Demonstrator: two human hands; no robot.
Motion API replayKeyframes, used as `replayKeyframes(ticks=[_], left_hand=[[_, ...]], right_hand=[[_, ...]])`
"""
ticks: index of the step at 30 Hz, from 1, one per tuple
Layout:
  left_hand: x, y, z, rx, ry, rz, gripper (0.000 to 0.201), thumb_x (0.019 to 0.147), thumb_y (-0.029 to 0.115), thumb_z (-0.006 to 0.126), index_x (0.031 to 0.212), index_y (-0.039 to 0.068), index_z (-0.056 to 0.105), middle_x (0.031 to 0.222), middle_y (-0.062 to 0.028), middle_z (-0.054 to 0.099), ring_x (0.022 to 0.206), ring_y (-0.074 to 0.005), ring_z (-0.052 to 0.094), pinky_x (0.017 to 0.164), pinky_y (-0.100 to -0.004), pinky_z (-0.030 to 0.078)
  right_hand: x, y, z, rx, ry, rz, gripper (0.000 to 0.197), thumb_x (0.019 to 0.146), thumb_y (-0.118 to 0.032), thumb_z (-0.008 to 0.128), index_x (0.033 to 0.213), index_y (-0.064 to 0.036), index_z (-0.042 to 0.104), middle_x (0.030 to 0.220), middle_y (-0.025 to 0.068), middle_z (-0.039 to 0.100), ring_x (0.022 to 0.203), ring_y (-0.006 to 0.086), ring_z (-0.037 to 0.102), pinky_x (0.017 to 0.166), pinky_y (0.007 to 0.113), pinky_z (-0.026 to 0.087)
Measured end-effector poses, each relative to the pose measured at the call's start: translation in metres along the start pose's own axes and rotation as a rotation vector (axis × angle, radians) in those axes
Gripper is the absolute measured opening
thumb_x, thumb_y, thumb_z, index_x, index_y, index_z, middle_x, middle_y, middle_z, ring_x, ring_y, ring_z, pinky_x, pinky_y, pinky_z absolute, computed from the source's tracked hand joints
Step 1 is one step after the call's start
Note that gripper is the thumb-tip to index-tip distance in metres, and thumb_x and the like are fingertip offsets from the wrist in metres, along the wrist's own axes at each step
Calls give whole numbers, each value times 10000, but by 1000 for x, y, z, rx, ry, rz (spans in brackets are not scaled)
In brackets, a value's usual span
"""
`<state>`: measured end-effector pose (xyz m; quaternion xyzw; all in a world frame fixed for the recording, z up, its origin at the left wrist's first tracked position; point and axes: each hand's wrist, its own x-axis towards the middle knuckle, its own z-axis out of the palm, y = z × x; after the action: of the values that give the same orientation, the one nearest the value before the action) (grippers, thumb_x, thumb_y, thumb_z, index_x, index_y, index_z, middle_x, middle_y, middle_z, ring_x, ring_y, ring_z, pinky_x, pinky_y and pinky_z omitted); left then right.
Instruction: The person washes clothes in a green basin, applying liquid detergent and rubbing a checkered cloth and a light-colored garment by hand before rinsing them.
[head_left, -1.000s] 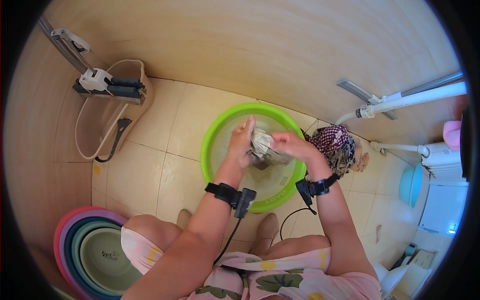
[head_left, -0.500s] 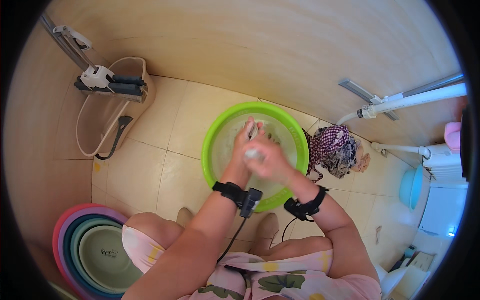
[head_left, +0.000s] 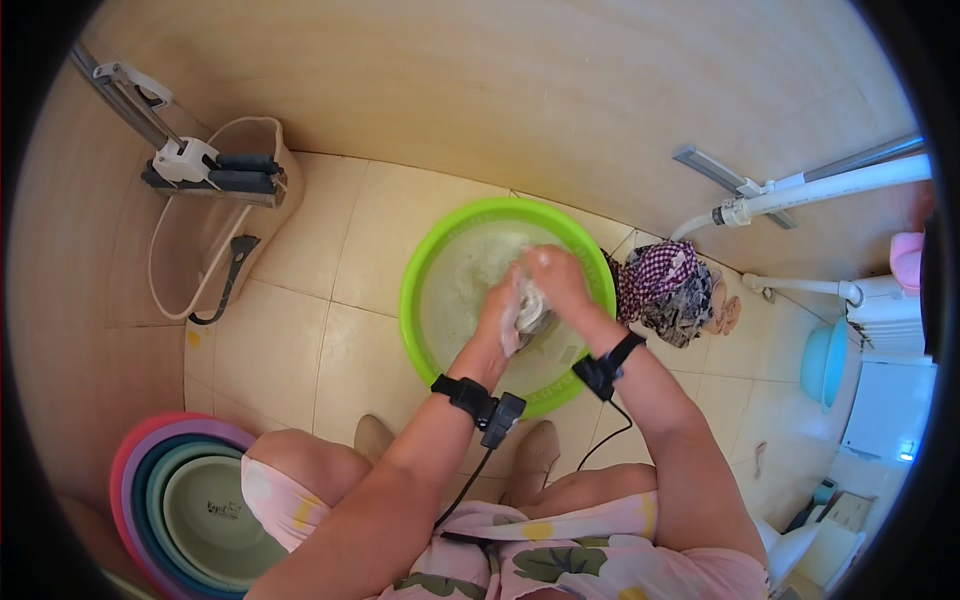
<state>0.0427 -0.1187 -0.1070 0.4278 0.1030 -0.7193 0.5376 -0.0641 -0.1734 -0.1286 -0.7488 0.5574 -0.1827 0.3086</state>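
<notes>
A round basin (head_left: 409, 300) with a bright green rim stands on the floor before me, holding cloudy, sudsy water. Over it, a wet whitish cloth (head_left: 531, 308) is bunched between my two hands. My left hand (head_left: 497, 315) grips it from the left, with suds along the palm side. From the upper right, my right hand (head_left: 558, 278) is closed on the same cloth, its fingertips partly hidden. Below the cloth, a darker patch shows in the water, too unclear to name.
Right of the basin lies a heap of clothes (head_left: 665, 285), one piece checked. A mop (head_left: 215, 170) rests in a beige bucket (head_left: 165, 270) at upper left. Nested basins (head_left: 128, 480) stand at lower left. White pipes (head_left: 840, 190) and a blue basin (head_left: 822, 365) are at right.
My right hand has moved up and right, off my left wrist area, and now grips the cloth. My left hand has turned and lowered slightly. More of the whitish cloth shows.
</notes>
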Motion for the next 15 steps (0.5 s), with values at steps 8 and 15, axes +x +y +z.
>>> replayKeyframes(ticks=[8,15], left_hand=[[35,17,-74,1350,337,862,479,784,94,584,1250,59,479,1163,-227,581,1107,-357,554,941,-432,431],[67,22,-117,1194,427,600,374,870,178,537,1229,73,547,1319,-175,496,1172,-322,510,924,-407,448]], right_hand=[[-27,44,37,-484,175,-221,481,811,-397,640,1168,-89,541,1191,173,563,960,313,604,820,413,481],[-17,32,23,-321,-389,331,637,705,-146,732,1290,-217,489,1267,172,472,1156,327,502,954,379,440]])
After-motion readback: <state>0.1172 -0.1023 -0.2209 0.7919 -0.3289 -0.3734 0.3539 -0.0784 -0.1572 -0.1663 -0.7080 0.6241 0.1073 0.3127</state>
